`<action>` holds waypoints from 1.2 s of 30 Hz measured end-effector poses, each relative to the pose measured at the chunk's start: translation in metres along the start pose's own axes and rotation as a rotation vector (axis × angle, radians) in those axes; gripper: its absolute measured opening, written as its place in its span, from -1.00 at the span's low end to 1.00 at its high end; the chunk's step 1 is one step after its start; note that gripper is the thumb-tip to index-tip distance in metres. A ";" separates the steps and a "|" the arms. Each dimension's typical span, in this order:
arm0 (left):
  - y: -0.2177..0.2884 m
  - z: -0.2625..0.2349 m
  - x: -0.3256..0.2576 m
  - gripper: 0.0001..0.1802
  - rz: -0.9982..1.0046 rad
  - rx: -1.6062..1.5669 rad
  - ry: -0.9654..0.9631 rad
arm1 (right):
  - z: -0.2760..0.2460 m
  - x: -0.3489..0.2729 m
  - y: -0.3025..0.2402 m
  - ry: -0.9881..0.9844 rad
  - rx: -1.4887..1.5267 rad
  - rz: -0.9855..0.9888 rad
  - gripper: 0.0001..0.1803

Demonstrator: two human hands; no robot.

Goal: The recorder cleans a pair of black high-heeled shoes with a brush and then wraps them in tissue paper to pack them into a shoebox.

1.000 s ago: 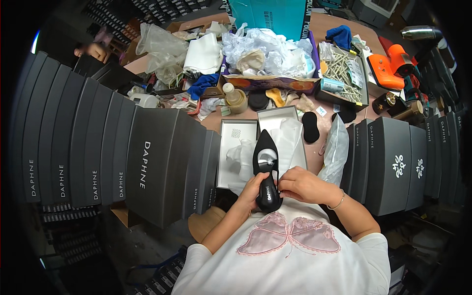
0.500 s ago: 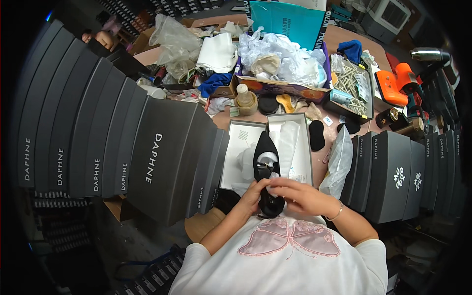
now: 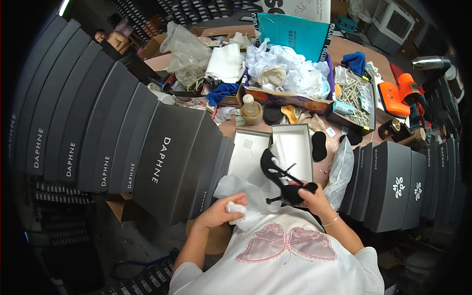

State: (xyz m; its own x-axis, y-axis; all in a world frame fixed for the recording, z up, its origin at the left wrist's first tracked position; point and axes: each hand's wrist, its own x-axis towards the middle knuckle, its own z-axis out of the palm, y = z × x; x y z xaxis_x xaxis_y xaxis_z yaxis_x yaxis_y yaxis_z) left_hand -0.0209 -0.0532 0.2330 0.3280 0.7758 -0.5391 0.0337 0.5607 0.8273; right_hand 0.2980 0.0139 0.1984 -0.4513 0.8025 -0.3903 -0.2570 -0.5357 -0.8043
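My right hand (image 3: 317, 202) grips black high-heeled shoes (image 3: 295, 194) above my lap; their parts overlap, so I cannot tell whether there is one shoe or two. A thin heel points left and a narrow strap sticks up. In my left hand (image 3: 221, 212) is a small wad of white paper (image 3: 236, 210), held by curled fingers. Thin translucent wrapping paper (image 3: 253, 191) spreads between my hands, partly behind the shoes. Just beyond them lies an open shoe box, its lid (image 3: 250, 140) on the left and its base (image 3: 305, 147) on the right, with white paper inside.
Dark shoe boxes (image 3: 169, 157) stand stacked on the left, more (image 3: 388, 187) on the right. Across the table are a carton of crumpled paper (image 3: 287, 98), a bottle (image 3: 250, 112), a box of white sticks (image 3: 351, 96), an orange device (image 3: 393, 98) and a black insole (image 3: 319, 146). Another person sits far left.
My hands have moved apart from one shoe held between them. The right now grips the black footwear, turned sideways; the left holds white paper. Wrapping paper has come out over the box's near edge.
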 end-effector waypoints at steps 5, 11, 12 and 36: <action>0.115 0.017 -0.073 -0.82 0.363 0.616 0.659 | -0.029 0.005 -0.020 -0.008 0.139 -0.222 -0.38; 0.242 0.038 0.011 -0.90 1.284 0.775 1.052 | -0.056 0.031 0.008 0.053 0.153 -0.237 -0.60; 0.258 0.047 0.032 -0.89 1.208 0.740 1.027 | -0.050 0.018 -0.006 0.089 0.207 -0.319 -0.59; 0.121 0.051 0.174 -0.84 0.855 0.556 0.519 | -0.022 -0.115 -0.079 0.167 -0.062 -0.516 -0.61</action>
State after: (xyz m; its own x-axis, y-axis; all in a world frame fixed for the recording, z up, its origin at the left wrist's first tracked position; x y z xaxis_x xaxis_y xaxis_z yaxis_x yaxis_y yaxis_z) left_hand 0.0886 0.1351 0.2474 0.0195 0.9399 0.3410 0.4427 -0.3139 0.8399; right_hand 0.3895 -0.0306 0.2969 -0.1366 0.9906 0.0001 -0.3558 -0.0490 -0.9333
